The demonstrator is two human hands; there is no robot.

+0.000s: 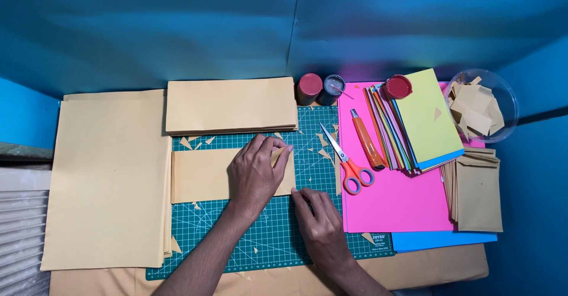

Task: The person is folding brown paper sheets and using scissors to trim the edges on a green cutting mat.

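Two bare hands rest on a tan paper strip (204, 175) that lies on the green cutting mat (278, 225). Its long axis runs left to right across the mat, its right end under the hands. The left hand (255, 176) lies flat on top of that right end, palm down, fingers spread and curled at the tips over a folded corner at the strip's upper right edge; it presses rather than grasps. The right hand (320, 225) sits just below and right of the left, fingertips touching the strip's lower right corner, fingers bent, holding nothing I can make out. Most of the strip stretches away to the left of both hands. Orange-handled scissors (349, 166) lie near, up and right of the right hand, with an orange utility knife (367, 142) just beyond on pink paper (396, 204). A stack of tan sheets (231, 105) lies above the left hand.
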